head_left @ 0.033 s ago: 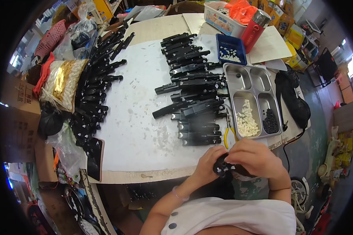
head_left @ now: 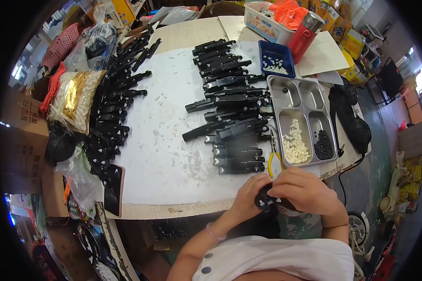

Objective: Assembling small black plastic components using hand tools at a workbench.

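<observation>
Head view, left hand point(head_left: 247, 195) grasping black part point(head_left: 261, 203), right hand point(head_left: 305, 191) against it; its grip unclear

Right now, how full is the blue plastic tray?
Partly filled: the blue plastic tray holds small white pieces, with blue floor still visible.

Bright light across the pale surface point(head_left: 201, 209) | glare burning out far right | gold strip point(head_left: 73, 93) gleaming | haze softening the lower black parts point(head_left: 239, 152), detail hard to be sure of | edges bowing into black
</observation>
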Motion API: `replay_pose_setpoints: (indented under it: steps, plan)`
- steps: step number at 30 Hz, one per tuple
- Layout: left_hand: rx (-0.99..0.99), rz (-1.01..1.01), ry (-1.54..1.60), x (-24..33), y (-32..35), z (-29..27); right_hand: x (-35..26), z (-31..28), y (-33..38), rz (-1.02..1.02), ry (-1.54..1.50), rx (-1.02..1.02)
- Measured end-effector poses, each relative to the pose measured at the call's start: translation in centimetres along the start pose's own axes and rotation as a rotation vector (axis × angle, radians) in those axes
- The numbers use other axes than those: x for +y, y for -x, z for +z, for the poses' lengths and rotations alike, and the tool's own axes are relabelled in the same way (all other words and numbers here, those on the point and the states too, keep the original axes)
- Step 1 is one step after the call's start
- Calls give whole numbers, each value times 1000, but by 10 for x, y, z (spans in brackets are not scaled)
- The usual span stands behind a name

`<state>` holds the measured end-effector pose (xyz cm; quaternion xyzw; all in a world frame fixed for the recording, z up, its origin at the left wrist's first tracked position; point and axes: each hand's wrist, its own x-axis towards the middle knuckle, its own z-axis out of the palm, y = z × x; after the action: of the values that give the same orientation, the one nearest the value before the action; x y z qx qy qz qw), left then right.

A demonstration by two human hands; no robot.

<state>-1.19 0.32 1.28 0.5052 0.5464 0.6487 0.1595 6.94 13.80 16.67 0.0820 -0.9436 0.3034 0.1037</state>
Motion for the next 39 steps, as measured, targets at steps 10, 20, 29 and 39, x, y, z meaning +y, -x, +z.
replay_pose_setpoints:
  steps: [10,20,29,39]
  plan:
    - [18,3,-50,-3,4,1,-9,-4,-6,-168,336,-297]
    - [-2,5,-36,-1,2,1,6,-6,-2,-170,212,-213]
    - [22,12,-44,-3,3,2,9,-8,-6,-249,243,-251]
    - [-5,-2,-37,-2,2,1,-4,-11,-5,-227,348,-306]
